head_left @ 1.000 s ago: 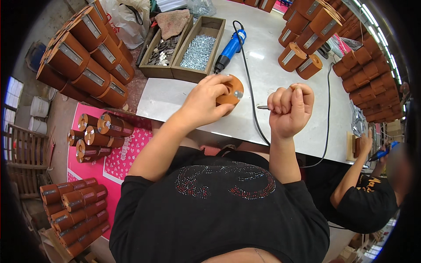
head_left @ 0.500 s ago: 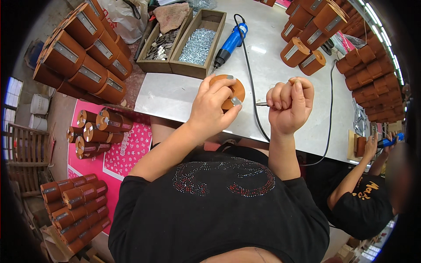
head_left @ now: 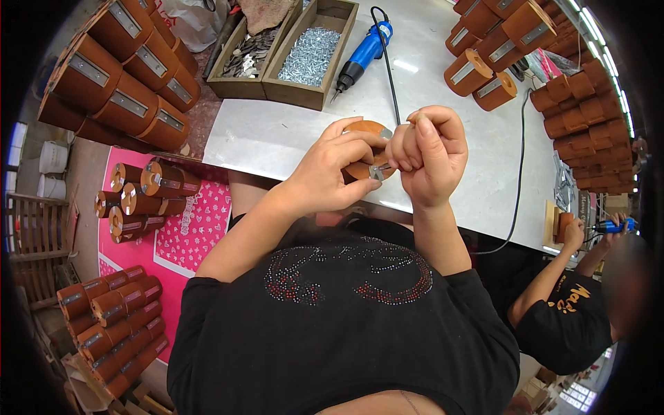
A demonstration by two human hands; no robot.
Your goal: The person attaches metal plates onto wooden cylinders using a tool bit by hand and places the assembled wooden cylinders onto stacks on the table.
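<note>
My left hand (head_left: 339,162) is closed around a round orange-brown wooden piece (head_left: 366,127), much of which its fingers cover. Small grey metal-looking bits show on the piece beside my fingertips. Just to the right, my right hand (head_left: 432,155) is curled into a fist around a slim metal-tipped tool (head_left: 384,167). The tool's tip meets the edge of the wooden piece near my left thumb; its handle is hidden in the fist. Beyond both hands, a blue electric screwdriver (head_left: 363,59) lies on the white table, its black cable running behind my right hand.
Wooden boxes hold silver screws (head_left: 309,55) and flat grey metal pieces (head_left: 250,55). Brown cylinders with metal strips are stacked at left (head_left: 128,104), far right (head_left: 498,48) and on the floor (head_left: 114,318). At the right, a co-worker (head_left: 567,311) holds another blue screwdriver (head_left: 612,226).
My right hand has moved left, bringing the tool's tip from apart to the wooden piece. My left hand stays around the piece, and the whole view has shifted slightly.
</note>
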